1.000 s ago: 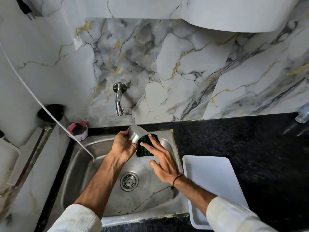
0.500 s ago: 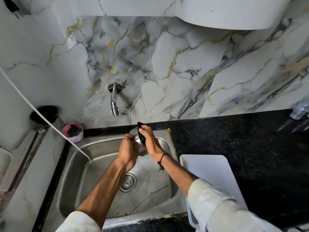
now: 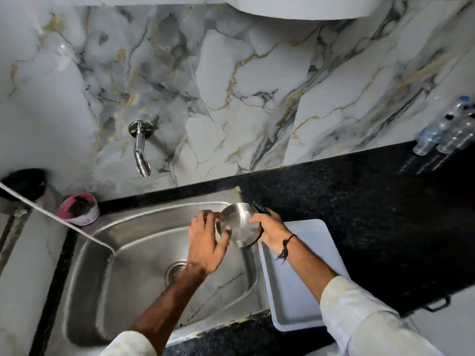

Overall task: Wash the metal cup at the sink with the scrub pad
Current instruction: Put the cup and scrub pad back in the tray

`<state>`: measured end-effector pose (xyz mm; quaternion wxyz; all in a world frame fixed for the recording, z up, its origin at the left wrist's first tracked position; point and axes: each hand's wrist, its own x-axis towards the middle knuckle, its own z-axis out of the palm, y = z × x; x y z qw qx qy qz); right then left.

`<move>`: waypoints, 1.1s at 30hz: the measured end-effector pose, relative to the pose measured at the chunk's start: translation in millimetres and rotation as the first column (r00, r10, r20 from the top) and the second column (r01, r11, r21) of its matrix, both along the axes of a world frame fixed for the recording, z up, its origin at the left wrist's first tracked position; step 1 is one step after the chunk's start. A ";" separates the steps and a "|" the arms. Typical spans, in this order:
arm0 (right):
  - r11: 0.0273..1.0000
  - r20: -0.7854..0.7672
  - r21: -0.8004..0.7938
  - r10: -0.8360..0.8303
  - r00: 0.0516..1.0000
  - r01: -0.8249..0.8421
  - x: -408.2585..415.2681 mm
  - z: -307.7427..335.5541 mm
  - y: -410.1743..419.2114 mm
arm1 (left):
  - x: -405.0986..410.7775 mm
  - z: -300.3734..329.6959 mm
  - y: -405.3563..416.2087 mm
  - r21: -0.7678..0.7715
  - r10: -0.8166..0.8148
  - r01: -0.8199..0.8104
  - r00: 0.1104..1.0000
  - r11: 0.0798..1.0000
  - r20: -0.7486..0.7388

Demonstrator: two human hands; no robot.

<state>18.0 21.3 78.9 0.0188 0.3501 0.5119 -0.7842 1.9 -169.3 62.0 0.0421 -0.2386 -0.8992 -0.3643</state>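
The metal cup [image 3: 239,223] is held over the right side of the steel sink [image 3: 108,278], its round base turned up toward me. My left hand [image 3: 205,242] grips the cup's left side with the fingers spread around it. My right hand [image 3: 270,229] presses the dark green scrub pad [image 3: 259,206] against the cup's right side; only a small edge of the pad shows past the fingers. No water runs from the wall tap [image 3: 140,150].
A white tray [image 3: 308,291] lies on the black counter [image 3: 372,214] right of the sink. A pink tub [image 3: 78,212] stands at the sink's back left corner. A white hose [image 3: 51,217] hangs into the basin. Several plastic bottles [image 3: 447,132] stand at the far right.
The cup has shifted right toward the sink's right rim and turned base-up. My right hand with the pad moved from the cup's top to its right side. The view swung left.
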 end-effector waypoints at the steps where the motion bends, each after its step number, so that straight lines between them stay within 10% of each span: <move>1: 0.999 0.013 0.006 -0.037 0.999 0.037 10.5 -4.4 15.3 | 1.4 -4.2 12.5 0.081 0.076 -0.086 0.990 0.993 0.116; 7: 0.989 0.105 0.079 -0.132 0.986 0.124 65.6 -34.5 87.5 | 17.1 -22.3 100.3 0.063 0.054 -0.140 0.703 0.988 0.709; 19: 0.883 0.217 0.204 -0.462 0.860 0.422 116.7 -72.8 164.0 | 37.9 -59.6 188.2 -0.120 0.227 -0.199 0.710 0.973 0.666; 27: 0.927 0.285 -0.193 -0.260 0.923 0.321 137.6 -66.8 158.3 | 70.6 -71.5 202.4 -0.089 0.278 -0.299 0.684 0.950 0.675; 33: 0.976 0.274 -0.164 -0.093 0.957 0.142 153.6 -95.3 139.2 | 101.5 -80.2 184.8 0.125 -0.020 -0.401 0.257 0.907 0.966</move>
